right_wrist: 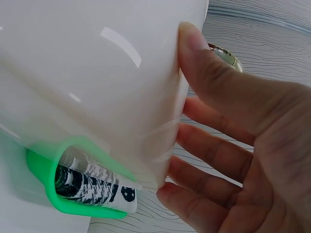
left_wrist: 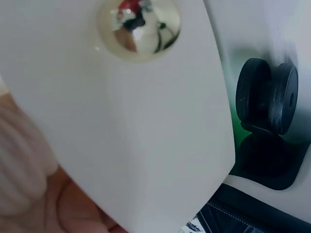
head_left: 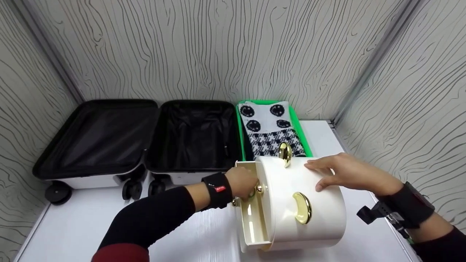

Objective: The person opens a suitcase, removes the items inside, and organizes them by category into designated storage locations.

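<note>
A glossy white rounded box [head_left: 324,209] with gold ear-shaped parts [head_left: 303,208] lies in front of me, its drawer [head_left: 252,229] pulled out to the left. My left hand [head_left: 242,181] reaches into the drawer; its fingertips are hidden there, with a bit of green showing beside them. In the left wrist view the drawer front [left_wrist: 146,126] with its round gold knob [left_wrist: 138,29] covers most of that hand. My right hand [right_wrist: 277,145] rests on the box's curved side, its thumb and fingers spread and lightly bent against the surface.
An open suitcase with black lining [head_left: 193,136] lies at the back left, its wheels [head_left: 131,190] facing me. Behind the box is a green tray [head_left: 304,140] holding patterned cloth [head_left: 275,142]. Walls with wavy lines [head_left: 204,51] enclose the white table [head_left: 182,225].
</note>
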Demonstrator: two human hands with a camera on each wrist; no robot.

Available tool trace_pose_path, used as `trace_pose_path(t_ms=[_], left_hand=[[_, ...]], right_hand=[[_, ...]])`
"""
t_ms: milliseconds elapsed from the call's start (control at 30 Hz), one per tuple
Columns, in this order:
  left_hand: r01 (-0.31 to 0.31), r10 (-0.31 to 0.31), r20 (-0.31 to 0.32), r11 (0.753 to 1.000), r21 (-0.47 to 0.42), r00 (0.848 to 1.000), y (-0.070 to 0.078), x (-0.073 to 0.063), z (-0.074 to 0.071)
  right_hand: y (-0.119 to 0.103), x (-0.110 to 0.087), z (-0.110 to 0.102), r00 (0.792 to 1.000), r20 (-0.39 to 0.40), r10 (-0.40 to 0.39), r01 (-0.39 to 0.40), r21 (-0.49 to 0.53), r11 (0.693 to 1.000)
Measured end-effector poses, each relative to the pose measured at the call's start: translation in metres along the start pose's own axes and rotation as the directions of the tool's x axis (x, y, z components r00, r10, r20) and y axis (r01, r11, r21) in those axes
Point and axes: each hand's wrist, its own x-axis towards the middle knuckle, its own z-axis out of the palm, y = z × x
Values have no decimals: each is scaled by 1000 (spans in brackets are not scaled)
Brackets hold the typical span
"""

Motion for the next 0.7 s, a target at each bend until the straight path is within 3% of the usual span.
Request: trace_pose_path(t_ms=[400,700], left_hand=[[19,-18,22,999,-46,1000,-3,1,-3],[-48,39,-136,997,-62,990,-22,-21,-19]], right_hand=[[1,0,1,1000,3,13,-13,15,1000],[1,0,0,1000,-6,6,-6,9,1000]])
